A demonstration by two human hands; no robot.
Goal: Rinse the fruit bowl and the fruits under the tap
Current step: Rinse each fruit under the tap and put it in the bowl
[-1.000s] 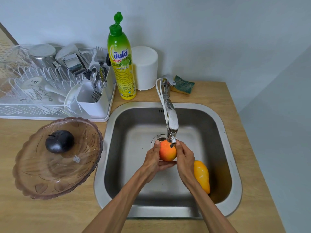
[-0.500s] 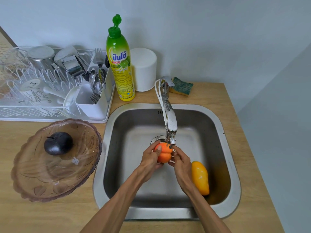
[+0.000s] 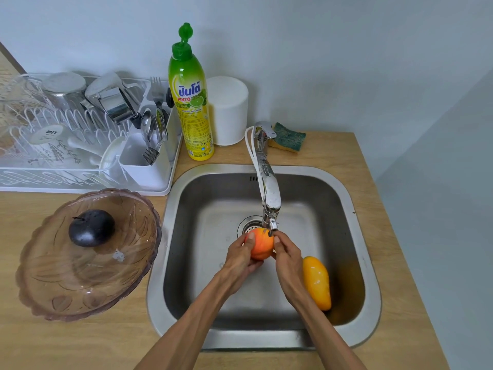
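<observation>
— Head view: where is the fruit?
— Both hands curl round the orange-red fruit [image 3: 262, 247] under the tap [image 3: 269, 193], left hand [image 3: 241, 259] cupping it, right hand [image 3: 286, 256] gripping its side; the yellow mango [image 3: 317, 283] lies in the sink [image 3: 357, 236].
— The bowl?
— The fruit bowl [image 3: 53, 284] sits on the surface [image 3: 80, 343], holding a dark fruit [image 3: 91, 227].

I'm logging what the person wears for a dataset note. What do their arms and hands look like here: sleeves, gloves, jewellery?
Both forearms are bare up to the bottom edge of the picture: no sleeves show. The left hand and right hand wear no gloves. No watch, bracelet or ring is visible on the wrists or fingers, and no markings show.
</observation>
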